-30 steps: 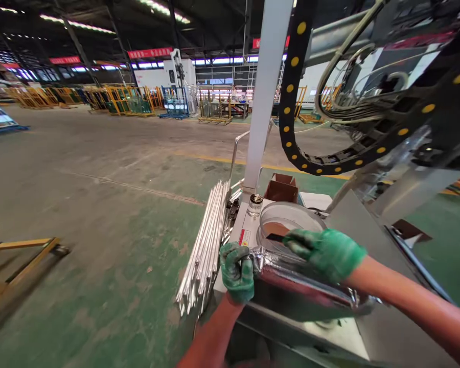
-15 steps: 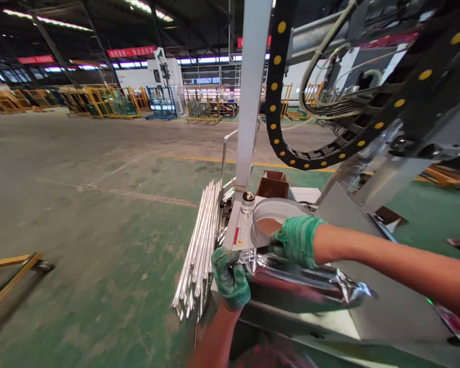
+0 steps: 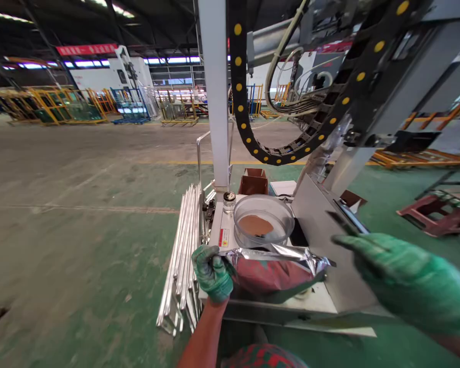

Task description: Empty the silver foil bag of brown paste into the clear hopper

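- Gloves first: both hands wear green knit gloves with a darker, worn coating. Left hand, lower centre of frame, is clenched around the left end of a foil bag.
- Right hand, lower right and nearest the lens, is spread with fingers extended, holding nothing and clear of the bag. Motion blur softens its outline.
- Foil bag lies on its side across the front of a pale machine top, just below the dish. Crinkled silver film, reddish reflections on the belly, mouth end toward the right looking torn or unfolded; contents not visible.
- Progress, as a judgement: bag is positioned and gripped at one end only. A clear round dish just behind it already carries a small heap of brown powder. Whether more is to go in cannot be read.
- Small glass jar with a dark lid stands just left of the dish; an open brown cardboard box sits behind both.
- Bundle of thin aluminium strips, bright and straight, leans along the left flank of the machine down to the green-painted floor.
- White square column rises behind the dish, centre frame; black cable chain with yellow dots loops to its right.
- Upper left, far: yellow racks, grey concrete floor, red banners under the roof.
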`<state>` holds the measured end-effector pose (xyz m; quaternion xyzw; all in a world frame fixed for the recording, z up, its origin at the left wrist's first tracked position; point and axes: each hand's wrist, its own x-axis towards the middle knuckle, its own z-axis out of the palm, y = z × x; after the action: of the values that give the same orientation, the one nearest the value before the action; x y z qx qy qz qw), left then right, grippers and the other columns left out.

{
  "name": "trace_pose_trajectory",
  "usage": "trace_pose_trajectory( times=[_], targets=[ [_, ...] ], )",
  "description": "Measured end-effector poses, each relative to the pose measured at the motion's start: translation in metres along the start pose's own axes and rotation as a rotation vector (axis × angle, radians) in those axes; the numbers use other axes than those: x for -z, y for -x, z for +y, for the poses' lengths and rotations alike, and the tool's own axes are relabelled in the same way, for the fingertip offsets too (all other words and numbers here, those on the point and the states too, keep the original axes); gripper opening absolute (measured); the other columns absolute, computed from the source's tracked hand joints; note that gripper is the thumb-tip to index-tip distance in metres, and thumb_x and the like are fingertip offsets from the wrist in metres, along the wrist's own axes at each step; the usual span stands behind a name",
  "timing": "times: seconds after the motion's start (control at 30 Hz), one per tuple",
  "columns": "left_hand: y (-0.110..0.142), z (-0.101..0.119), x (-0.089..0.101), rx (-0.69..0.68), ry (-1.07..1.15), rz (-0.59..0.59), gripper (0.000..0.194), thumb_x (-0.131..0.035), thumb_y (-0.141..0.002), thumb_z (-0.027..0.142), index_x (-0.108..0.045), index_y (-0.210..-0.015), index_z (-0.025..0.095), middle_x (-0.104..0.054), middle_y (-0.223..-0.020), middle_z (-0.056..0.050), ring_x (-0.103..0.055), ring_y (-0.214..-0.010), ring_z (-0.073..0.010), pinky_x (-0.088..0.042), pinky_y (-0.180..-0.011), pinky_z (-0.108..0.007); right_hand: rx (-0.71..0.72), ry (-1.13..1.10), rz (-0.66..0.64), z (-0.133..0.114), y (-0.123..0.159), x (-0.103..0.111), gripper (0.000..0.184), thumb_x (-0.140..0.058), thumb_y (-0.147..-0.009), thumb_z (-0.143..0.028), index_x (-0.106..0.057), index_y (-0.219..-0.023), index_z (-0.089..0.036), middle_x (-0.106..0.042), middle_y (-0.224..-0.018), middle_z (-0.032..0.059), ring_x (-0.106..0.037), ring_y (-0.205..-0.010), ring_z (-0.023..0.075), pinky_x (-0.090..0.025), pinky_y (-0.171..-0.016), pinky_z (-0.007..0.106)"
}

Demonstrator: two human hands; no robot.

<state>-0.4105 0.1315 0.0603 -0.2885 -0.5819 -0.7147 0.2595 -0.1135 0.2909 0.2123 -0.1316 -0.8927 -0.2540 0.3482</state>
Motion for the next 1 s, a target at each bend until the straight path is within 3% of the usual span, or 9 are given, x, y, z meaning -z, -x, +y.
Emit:
trace_pose_trajectory(
  times=[0.2,0.3,0.43,0.5,0.6,0.67,0.8,0.9,1.0],
  targets=[
    [-0.002,0.010,-0.003,-0.047,0.022,-0.079,0.014,-0.058,-0.105,0.028,-0.070,-0.103,0.021,-0.064,-0.096,-0.002,-0.063,-0.092,-0.0150,-0.052,-0.084,-0.028,0.033,-0.222,0.081,-0.107,-0.043,-0.041,0.063,-0.032,-0.115,-0.053,-0.075,-0.111,-0.007,-0.076,-0.108,0.0148,-0.068,-0.100,0.0290,-0.052,-0.093,0.042],
    [-0.001,0.015,-0.006,-0.005,0.021,-0.090,0.016,-0.059,-0.105,0.029,-0.071,-0.099,0.021,-0.066,-0.092,-0.003,-0.064,-0.087,-0.0162,-0.053,-0.081,-0.030,-0.086,-0.231,0.045,-0.130,-0.047,-0.056,0.050,-0.037,-0.114,-0.038,-0.077,-0.096,-0.014,-0.074,-0.094,0.0099,-0.063,-0.087,0.0278,-0.045,-0.083,0.043],
    [-0.015,0.008,-0.001,0.167,0.090,-0.188,0.037,-0.067,-0.099,0.055,-0.073,-0.088,0.021,-0.070,-0.086,-0.005,-0.067,-0.083,-0.0182,-0.055,-0.079,-0.031,-0.162,-0.239,0.097,-0.143,-0.040,-0.058,0.028,-0.051,-0.101,-0.012,-0.072,-0.084,-0.018,-0.070,-0.086,0.0077,-0.056,-0.082,0.0263,-0.038,-0.075,0.041],
    [-0.038,0.001,0.003,0.329,0.199,-0.377,0.055,-0.061,-0.096,0.071,-0.072,-0.078,0.020,-0.071,-0.080,-0.006,-0.067,-0.080,-0.0192,-0.057,-0.080,-0.033,-0.179,-0.289,0.189,-0.150,-0.035,-0.057,0.024,-0.053,-0.101,-0.011,-0.067,-0.083,-0.019,-0.070,-0.087,0.0065,-0.056,-0.083,0.0246,-0.040,-0.076,0.040],
    [-0.091,-0.002,-0.004,0.452,0.317,-0.888,0.078,-0.043,-0.093,0.087,-0.073,-0.069,0.019,-0.068,-0.069,-0.008,-0.067,-0.074,-0.0209,-0.057,-0.079,-0.035,-0.181,-0.379,0.320,-0.161,-0.028,-0.057,0.020,-0.054,-0.103,-0.009,-0.059,-0.087,-0.019,-0.069,-0.090,0.0037,-0.057,-0.082,0.0206,-0.041,-0.075,0.036],
    [-0.127,0.010,-0.021,0.435,0.245,-1.348,0.067,-0.064,-0.084,0.082,-0.081,-0.091,0.017,-0.074,-0.080,-0.008,-0.068,-0.076,-0.0211,-0.056,-0.075,-0.034,-0.167,-0.425,0.380,-0.167,-0.022,-0.060,0.018,-0.053,-0.104,-0.008,-0.057,-0.090,-0.019,-0.068,-0.091,0.0027,-0.058,-0.081,0.0187,-0.042,-0.074,0.035],
    [-0.161,0.062,-0.071,0.127,-0.062,-2.068,0.061,-0.087,-0.073,0.055,-0.077,-0.123,0.021,-0.075,-0.129,-0.013,-0.071,-0.118,-0.0302,-0.055,-0.105,-0.040,-0.193,-0.504,0.448,-0.172,-0.011,-0.066,0.016,-0.052,-0.107,-0.012,-0.059,-0.094,-0.018,-0.067,-0.087,0.0016,-0.058,-0.078,0.0163,-0.044,-0.072,0.034],
    [-0.150,0.104,-0.096,-0.242,-0.503,-2.291,0.080,-0.094,-0.070,0.041,-0.066,-0.143,0.022,-0.060,-0.154,-0.020,-0.061,-0.137,-0.0427,-0.047,-0.118,-0.058,-0.171,-0.527,0.454,-0.172,-0.004,-0.067,0.018,-0.050,-0.108,-0.014,-0.060,-0.094,-0.018,-0.067,-0.087,0.0016,-0.060,-0.078,0.0155,-0.045,-0.072,0.033],
    [-0.126,0.124,-0.104,-0.583,-0.845,-2.225,0.078,-0.085,-0.078,0.028,-0.058,-0.150,0.015,-0.061,-0.148,-0.026,-0.061,-0.133,-0.0483,-0.045,-0.114,-0.070,-0.148,-0.516,0.445,-0.172,-0.003,-0.065,0.017,-0.050,-0.107,-0.013,-0.059,-0.094,-0.018,-0.068,-0.088,0.0017,-0.061,-0.078,0.0156,-0.046,-0.071,0.033]
  ],
)
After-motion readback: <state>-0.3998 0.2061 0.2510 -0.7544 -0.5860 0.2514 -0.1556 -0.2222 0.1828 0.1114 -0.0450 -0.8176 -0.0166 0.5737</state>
